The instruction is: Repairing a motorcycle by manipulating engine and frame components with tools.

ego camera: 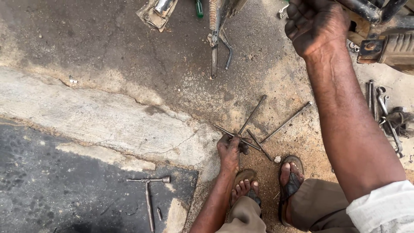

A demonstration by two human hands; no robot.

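- The left hand (230,149) is lowered to the ground just ahead of the feet; its fingers are closed round the crossing point of long thin metal rods (248,129) lying on the sandy dirt.
- Several rods are fanned out from that hand: one is angled up and right toward the far side, one is run off to the right, and shorter ones are crossed beneath the knuckles.
- The right hand (315,26) is raised at the far right, curled shut over a dark metal frame part (366,11) of a machine at the top right corner.
- Both hands are blackened with grease.
- Two feet in worn sandals (290,181) are planted near the bottom, just near side of the gripped rods; khaki trouser legs are seen beside them.
- A T-shaped wrench (148,190) is laid on dark asphalt at the near left, well apart from the hands.
- A cluster of spanners and hooks (386,116) is scattered at the right edge on pale concrete.
- A kickstand with a spring (214,39) is hung down at the far centre, its foot touching the ground.
- A cracked concrete kerb (99,116) is run diagonally across the left half.
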